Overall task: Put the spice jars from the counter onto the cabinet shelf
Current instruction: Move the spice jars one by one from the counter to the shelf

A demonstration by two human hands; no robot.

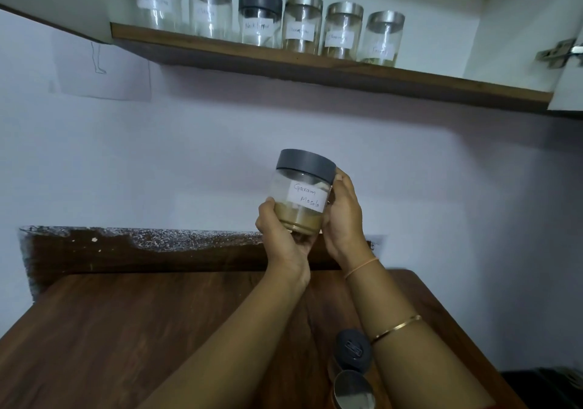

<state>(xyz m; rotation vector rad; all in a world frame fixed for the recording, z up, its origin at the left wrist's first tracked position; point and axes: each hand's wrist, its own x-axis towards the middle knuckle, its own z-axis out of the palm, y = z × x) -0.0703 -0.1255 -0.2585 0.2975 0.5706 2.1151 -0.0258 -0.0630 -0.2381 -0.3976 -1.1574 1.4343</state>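
**Garam masala jar held in both hands below the shelf**

A person holds a round, clear jar (301,197) in the air, above the back edge of the counter (126,329) and well below the shelf (315,70). It has a matt grey lid, a white paper label reading "Garam Masala", and brownish powder in its bottom third. It leans slightly to the right. The left hand (280,238) cups the base, its fingers curled under and its thumb on the glass. The right hand (345,219) wraps the right side, with a fingertip up by the lid.

The shelf is a wooden board with a brown front edge, set inside a white cabinet. A row of six labelled glass jars (301,23) stands along its left and middle parts, five with steel lids and one with a dark lid. To the right of the row, the board is bare up to its right end, by a metal hinge (556,53).

The counter is dark, wood-grained and smooth. At its near edge, between the forearms, stand a dark-lidded jar (351,350) and a steel-lidded jar (353,389). Along the back edge runs a worn, speckled strip (157,250) under a pale wall (441,187).
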